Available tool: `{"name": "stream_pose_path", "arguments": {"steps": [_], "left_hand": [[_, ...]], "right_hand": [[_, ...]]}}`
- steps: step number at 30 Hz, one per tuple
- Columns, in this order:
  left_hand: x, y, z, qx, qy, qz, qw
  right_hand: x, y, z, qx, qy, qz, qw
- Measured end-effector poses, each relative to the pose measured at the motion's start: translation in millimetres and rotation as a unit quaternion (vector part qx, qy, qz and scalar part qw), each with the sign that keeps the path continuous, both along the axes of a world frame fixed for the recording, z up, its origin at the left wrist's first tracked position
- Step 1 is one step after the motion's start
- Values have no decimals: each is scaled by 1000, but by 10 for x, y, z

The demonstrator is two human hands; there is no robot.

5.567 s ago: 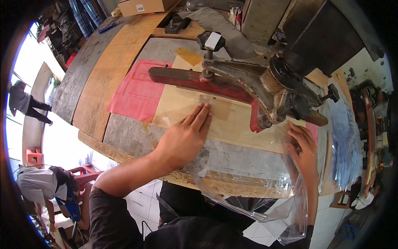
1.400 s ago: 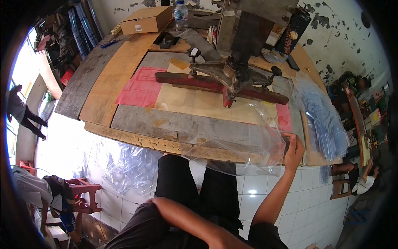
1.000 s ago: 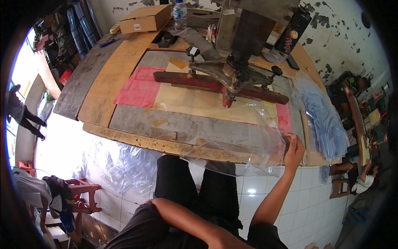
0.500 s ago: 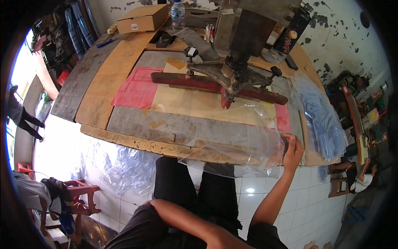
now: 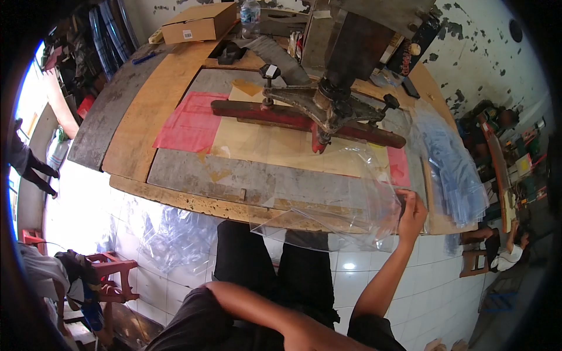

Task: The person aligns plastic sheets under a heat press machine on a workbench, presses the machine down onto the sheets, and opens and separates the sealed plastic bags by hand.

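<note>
My right hand (image 5: 413,215) is at the right part of the bench's front edge, with its fingers closed on a clear plastic sheet (image 5: 328,219). The sheet spreads left from my fingers, partly on the bench and partly hanging over its front edge. My left forearm crosses my lap toward the lower right; its hand is outside the view. Beyond the sheet stands a press head with a red metal bar (image 5: 263,115), above a yellowish sheet (image 5: 257,143) and a pink sheet (image 5: 190,123) on the grey plate (image 5: 193,174).
Clear plastic pieces (image 5: 451,164) are piled on the bench's right side. More plastic (image 5: 175,237) lies below the front left edge. A cardboard box (image 5: 200,23) and a water bottle (image 5: 250,17) stand at the back. Other people sit at left and right, near a red stool (image 5: 114,272).
The view has shifted very slightly. My right hand stays in about the same place with the plastic sheet, and the press bar has not visibly moved.
</note>
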State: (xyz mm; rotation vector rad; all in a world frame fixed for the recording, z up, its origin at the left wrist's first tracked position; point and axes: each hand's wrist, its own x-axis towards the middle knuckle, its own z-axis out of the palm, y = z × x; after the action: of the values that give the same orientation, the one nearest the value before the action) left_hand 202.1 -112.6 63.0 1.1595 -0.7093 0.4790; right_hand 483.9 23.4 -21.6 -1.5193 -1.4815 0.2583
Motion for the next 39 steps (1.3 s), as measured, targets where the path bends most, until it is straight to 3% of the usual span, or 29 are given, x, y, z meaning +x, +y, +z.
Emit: {"name": "stream_pose_path", "arguments": {"steps": [3,4,5,6,10,12,14,15,16,17,19,20,22,29,35,37,39], "left_hand": [[-338,187,-61,67,64,62,994],[-530,299,-84,111,117,47,986],[-718,456,-120,165,229,-45,958],[-809,486,-193,86,21,106,990],[-1697,637,-230,53,95,213,971],[-2045,773,-224,42,79,306,948],[-2233,641,-469,-112,51,540,832],[-2306,687,-486,-92,101,675,725],[-2299,764,-444,-73,194,785,584],[-2284,889,-447,-74,194,785,584],[-2242,1140,-533,138,271,901,309],[-2225,1177,-549,138,270,901,310],[-2186,1247,-569,250,295,889,246],[-2138,1211,-561,254,354,868,240],[-2121,1194,-512,261,360,854,270],[-2135,1203,-534,264,358,852,276],[-2178,1215,-576,263,359,849,284]], "right_hand": [[21,13,-35,-2,7,2,1000],[22,18,-48,-1,19,7,1000],[18,17,-44,0,19,7,1000],[8,26,-27,1,19,10,1000],[-28,-5,15,0,-7,-1,1000],[-43,-32,34,12,-20,-7,1000],[-55,-37,35,25,-34,-15,999],[-58,-35,20,63,-44,-10,997],[-60,-39,-1,102,-53,-5,993],[-55,-54,-31,101,-54,-5,993],[-40,-73,-83,198,-161,-28,967],[-41,-65,-84,198,-162,-28,966],[-40,-57,-78,221,-197,-16,955],[-92,-62,-46,184,-172,-36,967],[-80,-29,-8,104,-148,-25,983],[-131,4,47,40,-33,26,998],[-92,58,133,-5,6,62,998]]}}
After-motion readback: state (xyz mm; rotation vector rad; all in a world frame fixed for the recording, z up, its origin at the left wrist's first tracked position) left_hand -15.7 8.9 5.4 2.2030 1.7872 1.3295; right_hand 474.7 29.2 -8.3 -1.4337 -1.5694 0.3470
